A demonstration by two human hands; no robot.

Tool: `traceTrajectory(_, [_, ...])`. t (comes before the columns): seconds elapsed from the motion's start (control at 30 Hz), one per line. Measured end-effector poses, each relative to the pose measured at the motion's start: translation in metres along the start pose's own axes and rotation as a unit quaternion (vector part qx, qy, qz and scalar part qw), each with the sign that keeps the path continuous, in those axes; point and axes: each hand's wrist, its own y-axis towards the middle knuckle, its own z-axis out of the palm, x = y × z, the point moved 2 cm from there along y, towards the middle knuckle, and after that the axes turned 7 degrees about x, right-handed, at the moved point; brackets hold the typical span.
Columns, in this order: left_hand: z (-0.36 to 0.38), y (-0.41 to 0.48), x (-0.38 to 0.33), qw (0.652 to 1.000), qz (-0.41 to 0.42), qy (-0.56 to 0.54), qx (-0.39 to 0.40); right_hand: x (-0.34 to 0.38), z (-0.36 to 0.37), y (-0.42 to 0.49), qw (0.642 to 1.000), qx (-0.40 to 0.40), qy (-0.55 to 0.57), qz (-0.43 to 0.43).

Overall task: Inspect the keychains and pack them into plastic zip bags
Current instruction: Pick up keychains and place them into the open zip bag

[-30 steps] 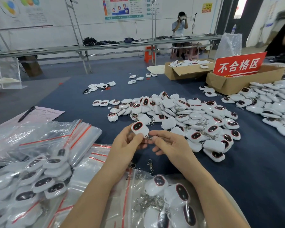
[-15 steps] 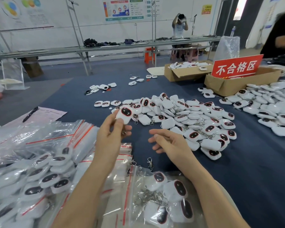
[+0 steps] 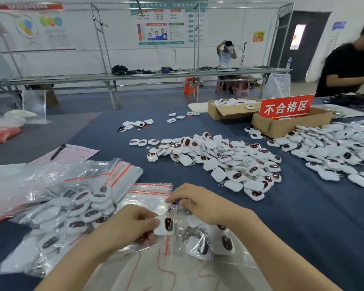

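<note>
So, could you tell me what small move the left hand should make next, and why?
Probably slide the keychain into the zip bag: the left hand pinches it right at the mouth, which the right hand grips, with other keychains already inside.

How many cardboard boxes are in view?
2. The front box, far right, holds a red sign; the back box, to its left, holds white keychains. More may be hidden.

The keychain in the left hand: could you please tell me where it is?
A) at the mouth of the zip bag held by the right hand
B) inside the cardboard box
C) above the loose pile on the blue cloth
A: the left hand pinches the keychain at the open edge of the zip bag, which the right hand grips.
</note>
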Motion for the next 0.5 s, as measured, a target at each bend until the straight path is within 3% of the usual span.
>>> traceTrajectory(0.2, [0.024,-0.003,-0.003,0.995,-0.021,-0.065,0.070,-0.002,-0.005,0.004,0.994,0.075,-0.068,0.029])
traceTrajectory(0.5, [0.031,0.004,-0.015,0.982,-0.043,-0.076,0.166,0.013,-0.013,-0.007,0.998,0.030,0.063,0.006])
